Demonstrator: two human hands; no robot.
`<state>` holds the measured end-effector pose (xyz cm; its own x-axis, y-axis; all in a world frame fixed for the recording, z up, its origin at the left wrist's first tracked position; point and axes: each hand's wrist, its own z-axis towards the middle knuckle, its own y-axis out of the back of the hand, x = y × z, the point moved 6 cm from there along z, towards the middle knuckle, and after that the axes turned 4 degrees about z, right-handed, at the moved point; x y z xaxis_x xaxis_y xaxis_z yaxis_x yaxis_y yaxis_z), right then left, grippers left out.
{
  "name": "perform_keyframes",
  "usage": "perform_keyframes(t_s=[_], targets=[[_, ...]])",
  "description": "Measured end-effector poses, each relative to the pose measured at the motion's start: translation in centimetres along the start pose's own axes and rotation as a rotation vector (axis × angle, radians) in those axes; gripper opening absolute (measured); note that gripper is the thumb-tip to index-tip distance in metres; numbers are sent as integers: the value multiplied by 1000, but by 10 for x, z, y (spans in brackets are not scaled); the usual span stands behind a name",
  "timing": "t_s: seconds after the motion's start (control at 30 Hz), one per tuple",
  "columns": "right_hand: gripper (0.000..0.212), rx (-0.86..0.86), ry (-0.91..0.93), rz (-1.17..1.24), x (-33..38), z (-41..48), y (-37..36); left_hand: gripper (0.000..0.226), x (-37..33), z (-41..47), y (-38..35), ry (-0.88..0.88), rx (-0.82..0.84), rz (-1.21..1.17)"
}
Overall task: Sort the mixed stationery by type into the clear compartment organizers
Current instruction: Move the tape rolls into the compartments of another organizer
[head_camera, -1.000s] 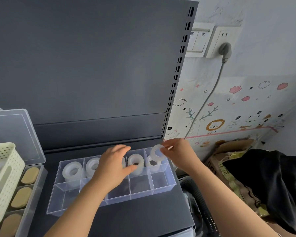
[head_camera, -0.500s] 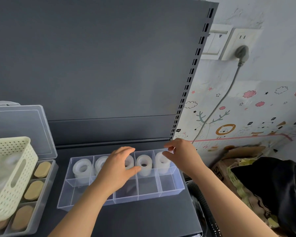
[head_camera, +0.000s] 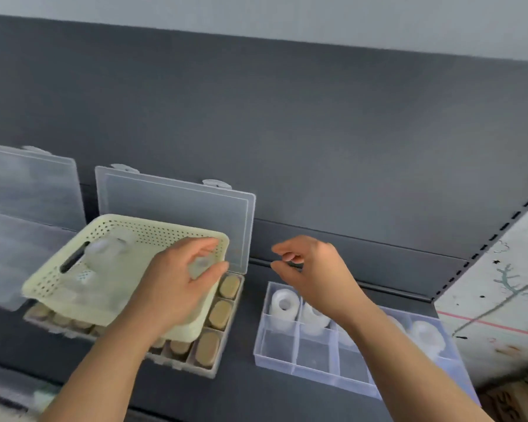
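A pale yellow perforated basket (head_camera: 119,222) rests tilted on a clear organizer (head_camera: 223,365) whose compartments hold tan oval erasers (head_camera: 208,348). Translucent tape rolls (head_camera: 104,248) lie blurred inside the basket. My left hand (head_camera: 171,293) reaches into the basket's right end, with its fingers closed around one translucent tape roll (head_camera: 200,266). To the right lies a second clear compartment organizer (head_camera: 317,360); its back row holds white tape rolls (head_camera: 282,303) and its front row shows nothing in it. My right hand (head_camera: 314,269) hovers above its back left corner, fingers loosely curled and holding nothing.
The eraser organizer's clear lid (head_camera: 177,208) stands open against the dark grey shelf back. Another clear box (head_camera: 28,184) sits at far left, blurred. The shelf's slotted upright (head_camera: 485,248) and a patterned wall are at the right, with a cable running across the wall.
The view has swung left. My left hand left the tape organizer and went into the yellow basket, closing on a tape roll. My right hand released its roll and lifted above the organizer.
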<state>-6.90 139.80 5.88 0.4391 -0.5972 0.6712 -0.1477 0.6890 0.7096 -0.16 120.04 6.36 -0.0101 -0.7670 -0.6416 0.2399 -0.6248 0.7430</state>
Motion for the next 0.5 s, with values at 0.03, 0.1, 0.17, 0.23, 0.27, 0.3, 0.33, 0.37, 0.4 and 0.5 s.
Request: perform_keyframes(t_s=[0.03, 0.1, 0.17, 0.23, 0.27, 0.3, 0.33, 0.37, 0.4, 0.5], targets=[[26, 24, 25, 0, 13, 10, -14, 42, 20, 2, 17, 28, -14, 22], [27, 60, 67, 0, 37, 31, -42, 43, 63, 10, 45, 77, -32, 88], [28, 98, 86, -4, 57, 49, -71, 43, 104, 22, 66, 116, -42, 168], [30, 150, 66, 6, 72, 65, -98, 44, 136, 35, 81, 141, -20, 243], [30, 171, 49, 10, 76, 72, -109, 44, 151, 42, 84, 148, 3, 288], [31, 185, 35, -9, 79, 77, -120, 44, 164, 48, 86, 153, 42, 351], [32, 197, 24, -57, 80, 82, -130, 42, 174, 53, 86, 158, 94, 434], [33, 217, 8, -123, 78, 86, -138, 37, 182, 57, 85, 155, 144, 526], [34, 242, -20, -189, 74, 89, -145, 30, 186, 61, 84, 144, 186, 613], [33, 317, -140, -338, 57, 92, -155, 17, 184, 69, 78, 67, 264, 777]])
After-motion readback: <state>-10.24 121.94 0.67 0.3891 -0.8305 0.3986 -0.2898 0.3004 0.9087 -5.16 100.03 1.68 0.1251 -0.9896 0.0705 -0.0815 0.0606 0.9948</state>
